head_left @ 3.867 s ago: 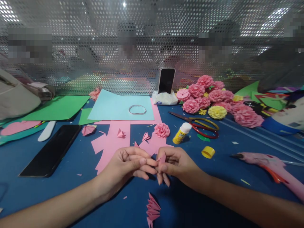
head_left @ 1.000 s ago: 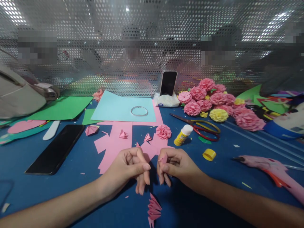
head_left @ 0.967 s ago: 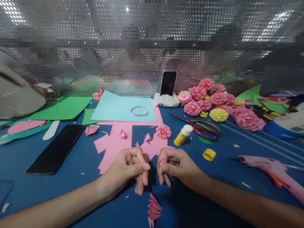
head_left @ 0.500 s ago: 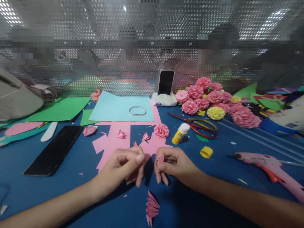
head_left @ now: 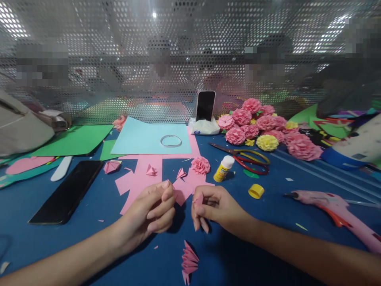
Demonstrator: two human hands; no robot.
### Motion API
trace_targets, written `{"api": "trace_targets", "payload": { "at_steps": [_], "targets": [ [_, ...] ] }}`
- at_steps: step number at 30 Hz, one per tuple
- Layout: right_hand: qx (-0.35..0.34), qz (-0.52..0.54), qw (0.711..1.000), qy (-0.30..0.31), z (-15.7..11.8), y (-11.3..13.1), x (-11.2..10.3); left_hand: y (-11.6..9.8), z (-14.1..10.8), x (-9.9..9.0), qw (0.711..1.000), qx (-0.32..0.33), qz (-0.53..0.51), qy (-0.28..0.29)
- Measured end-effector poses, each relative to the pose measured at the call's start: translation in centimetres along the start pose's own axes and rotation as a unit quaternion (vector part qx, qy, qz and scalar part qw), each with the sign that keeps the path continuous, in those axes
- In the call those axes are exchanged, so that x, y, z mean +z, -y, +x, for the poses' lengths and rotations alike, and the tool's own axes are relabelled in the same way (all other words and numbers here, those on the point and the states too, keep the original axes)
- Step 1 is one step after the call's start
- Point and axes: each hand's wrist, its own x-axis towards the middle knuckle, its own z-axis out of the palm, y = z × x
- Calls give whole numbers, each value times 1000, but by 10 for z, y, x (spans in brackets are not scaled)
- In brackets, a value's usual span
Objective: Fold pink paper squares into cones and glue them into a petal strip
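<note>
My right hand (head_left: 218,204) pinches a small folded piece of pink paper (head_left: 199,199) between thumb and fingers. To its left, my left hand (head_left: 154,206) is closed, thumb and forefinger tips pressed together; whether anything is between them I cannot make out. Pink paper sheets (head_left: 149,171) lie beyond the hands, with small folded pink pieces (head_left: 151,170) and a ruffled pink paper flower (head_left: 201,165) on or beside them. Nearer to me rests a pleated pink paper piece (head_left: 189,260). A glue stick (head_left: 224,170) stands uncapped of its yellow cap (head_left: 256,191), which lies to the right.
Scissors (head_left: 253,161) lie behind the glue stick, and a pink glue gun (head_left: 321,200) at the right. Pink and yellow paper flowers (head_left: 251,123) are heaped behind. A black phone (head_left: 67,192) lies left; another phone (head_left: 206,106) stands before the perforated metal screen (head_left: 119,79).
My left hand has turned and drawn its fingers in, lifting its fingertips and moving slightly left. The right hand keeps hold of its pink paper. The camera view has shifted slightly.
</note>
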Motion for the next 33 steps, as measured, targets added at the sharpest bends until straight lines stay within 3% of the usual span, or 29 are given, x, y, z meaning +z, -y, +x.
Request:
{"api": "trace_targets", "payload": {
  "at_steps": [18,27,33],
  "targets": [
    [5,-6,1000,-3,0,0,0,-2,-3,3,999,-10,47,-15],
    [0,-3,1000,0,-1,0,0,3,-1,0,994,49,100,4],
    [8,-7,1000,-5,0,0,-1,4,-3,0,992,42,119,8]
  ]
}}
